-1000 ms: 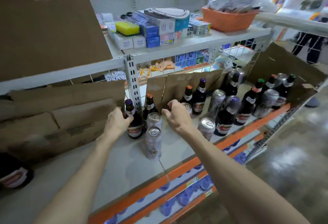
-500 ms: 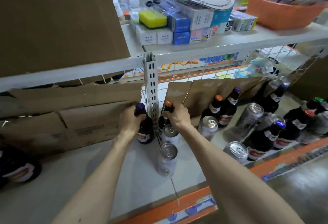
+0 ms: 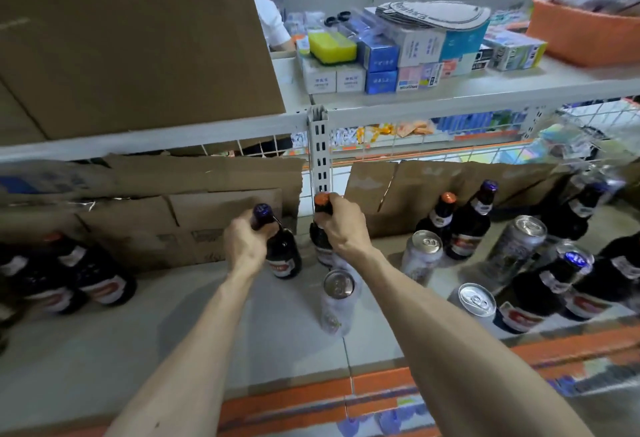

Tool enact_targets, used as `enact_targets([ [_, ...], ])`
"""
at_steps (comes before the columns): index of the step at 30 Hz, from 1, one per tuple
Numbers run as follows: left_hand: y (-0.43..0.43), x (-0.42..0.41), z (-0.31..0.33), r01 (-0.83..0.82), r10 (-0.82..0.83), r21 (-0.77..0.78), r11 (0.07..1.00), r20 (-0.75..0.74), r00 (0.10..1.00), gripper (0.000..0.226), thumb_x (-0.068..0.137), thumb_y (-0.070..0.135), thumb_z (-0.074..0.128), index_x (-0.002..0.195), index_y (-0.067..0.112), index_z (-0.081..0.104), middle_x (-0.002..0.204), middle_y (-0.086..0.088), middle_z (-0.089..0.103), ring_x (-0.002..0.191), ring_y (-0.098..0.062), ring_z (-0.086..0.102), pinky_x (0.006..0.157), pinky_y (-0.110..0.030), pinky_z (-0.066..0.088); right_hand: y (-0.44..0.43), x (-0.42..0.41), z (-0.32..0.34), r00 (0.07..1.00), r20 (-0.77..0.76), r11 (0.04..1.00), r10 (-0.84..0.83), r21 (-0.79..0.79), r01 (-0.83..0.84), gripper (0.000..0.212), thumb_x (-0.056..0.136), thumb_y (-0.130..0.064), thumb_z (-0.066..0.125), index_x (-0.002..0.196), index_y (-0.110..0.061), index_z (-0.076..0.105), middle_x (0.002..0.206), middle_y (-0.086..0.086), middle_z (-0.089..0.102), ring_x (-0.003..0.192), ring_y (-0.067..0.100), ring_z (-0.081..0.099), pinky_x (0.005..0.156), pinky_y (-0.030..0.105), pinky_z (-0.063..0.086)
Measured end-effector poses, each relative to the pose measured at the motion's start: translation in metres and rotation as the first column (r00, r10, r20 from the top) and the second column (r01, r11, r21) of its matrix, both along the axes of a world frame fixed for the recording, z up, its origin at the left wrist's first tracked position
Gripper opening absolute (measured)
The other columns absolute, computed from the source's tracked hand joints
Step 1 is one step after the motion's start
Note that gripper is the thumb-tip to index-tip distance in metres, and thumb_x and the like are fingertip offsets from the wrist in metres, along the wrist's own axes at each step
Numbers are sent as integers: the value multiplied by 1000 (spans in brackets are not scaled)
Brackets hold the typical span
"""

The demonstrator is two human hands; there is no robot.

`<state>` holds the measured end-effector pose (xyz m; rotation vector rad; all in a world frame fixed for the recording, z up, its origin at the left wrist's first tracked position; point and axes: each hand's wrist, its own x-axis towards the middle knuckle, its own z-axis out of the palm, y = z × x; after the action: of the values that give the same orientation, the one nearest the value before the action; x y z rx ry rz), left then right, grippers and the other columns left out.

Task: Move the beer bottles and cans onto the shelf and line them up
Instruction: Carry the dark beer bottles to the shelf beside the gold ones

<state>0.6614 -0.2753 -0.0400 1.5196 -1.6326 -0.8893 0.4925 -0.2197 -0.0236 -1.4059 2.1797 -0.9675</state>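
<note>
Left hand (image 3: 246,246) clamped round purple-capped bottle (image 3: 282,253) neck, right hand (image 3: 341,225) round orange-capped bottle (image 3: 320,228); both upright on grey shelf (image 3: 145,332), cardboard (image 3: 194,214) behind.

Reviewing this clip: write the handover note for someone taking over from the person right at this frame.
Left hand: gripping the purple-capped bottle by its neck.
Right hand: gripping the orange-capped bottle by its neck.
Both bottles stand at the back of the shelf, beside the upright post.
Done: a can stands in front of them.
Left: bottles and cans at right and blurred bottles at left are unaligned.
</note>
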Motion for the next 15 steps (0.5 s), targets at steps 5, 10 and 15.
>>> enact_targets([
  [5,10,65,30,-168,168,6,986,17,986,30,82,18,78,109,10,69,93,-1,63,92,-23,61,77,-28,41,-7,50,19,993,-21,993,112,-46,-113,14,89,-22,63,93,-12,54,95,16,67,90,36,61,66,34,38],
  [10,21,157,48,-285,286,-24,958,56,957,20,81,21,78,93,9,69,89,-4,67,85,-21,60,73,-29,41,-12,125,20,983,-22,983,181,-28,-181,12,88,-19,62,87,-13,51,93,14,66,86,36,61,66,35,43],
  [15,35,251,56,-342,347,-61,938,123,930,16,80,24,77,88,13,70,87,-6,70,86,-23,63,79,-35,49,-15,212,13,966,15,965,259,28,-259,8,85,-16,59,87,-9,56,91,15,66,84,37,61,68,38,50],
])
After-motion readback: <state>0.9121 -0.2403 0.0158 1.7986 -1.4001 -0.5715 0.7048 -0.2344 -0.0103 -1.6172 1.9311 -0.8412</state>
